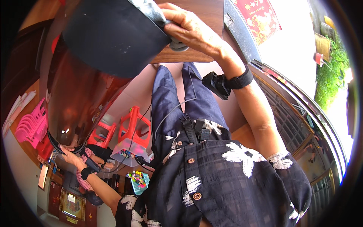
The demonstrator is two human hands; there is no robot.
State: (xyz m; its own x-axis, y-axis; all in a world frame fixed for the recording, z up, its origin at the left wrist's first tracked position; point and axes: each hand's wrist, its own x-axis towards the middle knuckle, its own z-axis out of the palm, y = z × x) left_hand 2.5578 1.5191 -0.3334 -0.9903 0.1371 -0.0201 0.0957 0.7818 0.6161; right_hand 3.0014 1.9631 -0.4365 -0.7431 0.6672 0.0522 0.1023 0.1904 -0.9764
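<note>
A large rounded object (87, 94), with a matte black upper part and a glossy reddish-brown body, fills the upper left, tilted over beside a wooden tabletop (200, 53). My right hand (189, 32) is closed on a pale grey cloth (145, 9) at the upper edge of the black part. My left hand (73, 157), lower down on the left, grips the dark rim at the object's other end; its fingertips are partly hidden. Behind the tabletop's edge, below my right hand, my legs show in dark trousers.
Red stools (132, 125), pink plastic chairs (30, 128), a clear bin of small pieces (128, 153) and a teal tray (138, 185) stand at the left and below. Another person (92, 195) in a checked top is behind my left arm. A glazed door frame (291, 113) and plants (327, 75) are on the right.
</note>
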